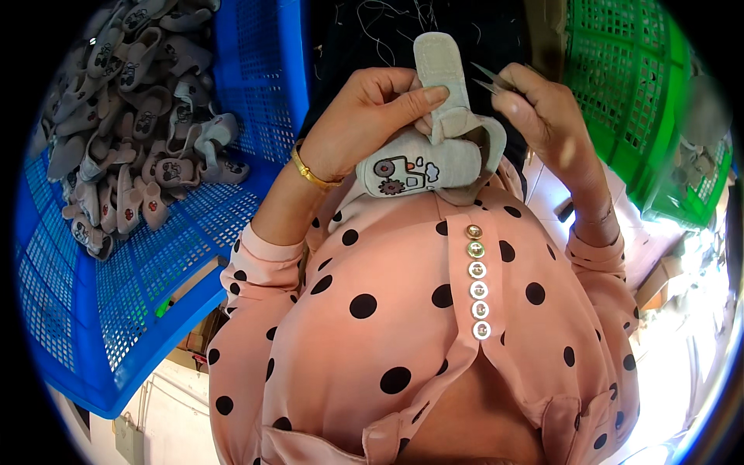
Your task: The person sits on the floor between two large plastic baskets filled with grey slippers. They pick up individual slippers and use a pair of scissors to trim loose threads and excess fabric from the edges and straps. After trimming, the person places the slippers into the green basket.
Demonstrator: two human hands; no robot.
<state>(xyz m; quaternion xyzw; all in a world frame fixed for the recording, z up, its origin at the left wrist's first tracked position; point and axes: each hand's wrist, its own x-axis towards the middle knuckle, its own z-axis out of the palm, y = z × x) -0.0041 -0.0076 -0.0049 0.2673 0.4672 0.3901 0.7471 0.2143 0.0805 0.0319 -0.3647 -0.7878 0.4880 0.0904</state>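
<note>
A small light-grey child's shoe (446, 170) with a dark vehicle picture on its toe is in front of my chest. My left hand (380, 105) pinches it by the base of its strap (439, 62), which stands upward with its stitched pale side showing. To the right, my right hand (542, 108) is closed round a pair of thread snips (484, 80). Their two thin points stick out from the fingers, apart from each other, towards the strap without touching it. The snips' handles are hidden inside the hand.
At the left a blue plastic basket (248, 93) holds a big heap of similar shoes (139, 124). A green plastic basket (620, 85) stands at the right, with a few greyish things seen through its side. Loose thread ends (380, 23) lie on dark cloth beyond the shoe.
</note>
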